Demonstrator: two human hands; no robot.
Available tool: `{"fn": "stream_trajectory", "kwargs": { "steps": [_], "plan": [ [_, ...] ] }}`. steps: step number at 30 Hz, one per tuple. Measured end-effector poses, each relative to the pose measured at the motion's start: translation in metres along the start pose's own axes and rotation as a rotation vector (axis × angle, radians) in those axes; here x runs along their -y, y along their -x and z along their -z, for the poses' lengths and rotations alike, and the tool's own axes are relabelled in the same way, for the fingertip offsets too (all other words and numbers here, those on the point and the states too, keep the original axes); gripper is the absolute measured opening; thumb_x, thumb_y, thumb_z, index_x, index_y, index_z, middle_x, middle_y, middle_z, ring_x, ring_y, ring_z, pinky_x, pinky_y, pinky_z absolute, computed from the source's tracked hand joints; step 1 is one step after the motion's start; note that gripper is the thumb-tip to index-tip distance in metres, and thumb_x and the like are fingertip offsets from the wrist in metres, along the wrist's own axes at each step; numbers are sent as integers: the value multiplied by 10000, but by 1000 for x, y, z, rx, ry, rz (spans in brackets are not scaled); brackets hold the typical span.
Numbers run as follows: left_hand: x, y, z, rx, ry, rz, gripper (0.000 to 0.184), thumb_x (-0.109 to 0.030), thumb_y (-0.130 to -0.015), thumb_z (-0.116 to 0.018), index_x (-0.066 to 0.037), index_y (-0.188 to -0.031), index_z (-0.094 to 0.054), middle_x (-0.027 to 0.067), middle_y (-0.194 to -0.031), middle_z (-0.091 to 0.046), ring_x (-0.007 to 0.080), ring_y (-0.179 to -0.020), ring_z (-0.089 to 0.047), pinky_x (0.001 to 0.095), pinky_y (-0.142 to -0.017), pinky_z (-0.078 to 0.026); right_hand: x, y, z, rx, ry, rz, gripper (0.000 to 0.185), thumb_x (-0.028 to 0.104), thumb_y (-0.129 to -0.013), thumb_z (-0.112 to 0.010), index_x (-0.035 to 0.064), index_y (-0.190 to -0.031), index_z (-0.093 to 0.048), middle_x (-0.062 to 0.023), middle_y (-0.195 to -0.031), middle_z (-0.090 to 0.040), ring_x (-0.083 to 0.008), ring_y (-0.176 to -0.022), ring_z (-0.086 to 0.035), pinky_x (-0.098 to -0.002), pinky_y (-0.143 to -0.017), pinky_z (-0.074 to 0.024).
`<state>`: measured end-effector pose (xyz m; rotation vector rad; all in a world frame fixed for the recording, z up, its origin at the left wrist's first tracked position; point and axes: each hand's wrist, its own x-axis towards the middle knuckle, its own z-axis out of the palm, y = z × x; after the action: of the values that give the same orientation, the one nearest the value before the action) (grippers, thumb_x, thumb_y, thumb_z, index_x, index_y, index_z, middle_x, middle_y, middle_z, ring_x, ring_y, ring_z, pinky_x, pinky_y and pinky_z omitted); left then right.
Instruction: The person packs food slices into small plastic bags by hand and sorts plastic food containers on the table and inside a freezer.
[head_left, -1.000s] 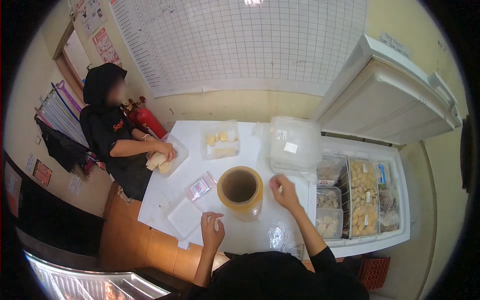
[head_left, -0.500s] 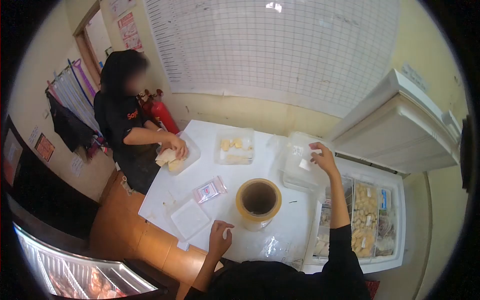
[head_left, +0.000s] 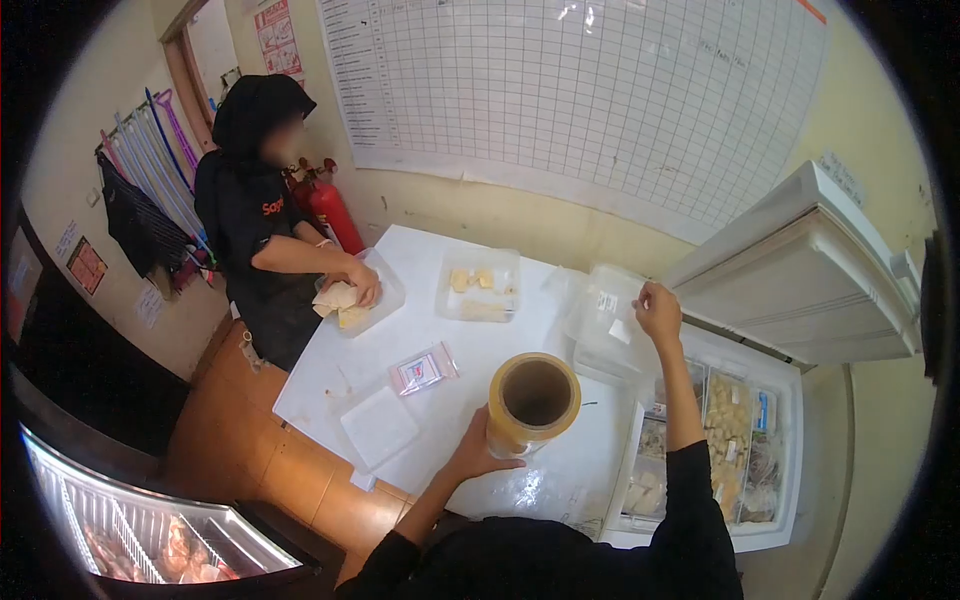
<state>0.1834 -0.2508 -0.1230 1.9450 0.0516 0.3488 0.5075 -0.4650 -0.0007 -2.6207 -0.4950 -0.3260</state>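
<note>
- The left hand (head_left: 480, 452) cups the large yellowish roll of clear film with a hollow brown core (head_left: 535, 436), thumb in front, fingers at its side.
- The roll stands upright on the white worktop (head_left: 500, 342), near its front edge.
- The right hand (head_left: 658, 312) is raised by the stacked translucent plastic boxes (head_left: 597, 318), fingers curled inward; whether it holds anything, I cannot tell.
- Left of the roll, a flat printed packet (head_left: 422, 371) lies just beside a shallow translucent tray (head_left: 380, 428).
</note>
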Motion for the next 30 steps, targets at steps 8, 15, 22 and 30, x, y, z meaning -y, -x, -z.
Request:
{"fn": "stream_trajectory", "kwargs": {
  "steps": [8,15,22,30],
  "plan": [
    [15,-13,-19,100,154,92,1032,-306,-558,-919,-25,-1365,-341,147,-1299,-488,263,-1225,-482,387,-1036,-390,3,14,23,-246,41,214,196,39,-720,-617,102,-890,-693,-84,-898,-637,-298,-980,-550,-414,-819,-427],
    [-12,-41,-83,136,126,-11,1043,-324,-548,-900,-13,-1370,-337,197,-1283,-485,309,-1214,-494,399,-1021,-407,8,35,57,17,-578,76,174,185,-857,-632,41,-946,-673,-70,-850,-667,-170,-763,-595,-303,-744,-453],
    [-19,-69,-125,208,103,-70,1110,-378,-542,-892,-22,-1399,-283,202,-1330,-421,350,-1231,-458,415,-1041,-391,51,128,163,197,-700,238,361,381,-841,-653,40,-960,-667,-95,-1054,-604,-217,-1044,-555,-368,-895,-427],
    [-13,-70,-137,224,143,-136,1055,-304,-639,-860,-22,-1428,-218,226,-1380,-336,380,-1294,-357,410,-1079,-346,79,174,141,9,-342,191,227,168,-690,-775,42,-852,-677,-125,-1285,-495,-341,-1267,-422,-439,-1053,-329]
  ]
}}
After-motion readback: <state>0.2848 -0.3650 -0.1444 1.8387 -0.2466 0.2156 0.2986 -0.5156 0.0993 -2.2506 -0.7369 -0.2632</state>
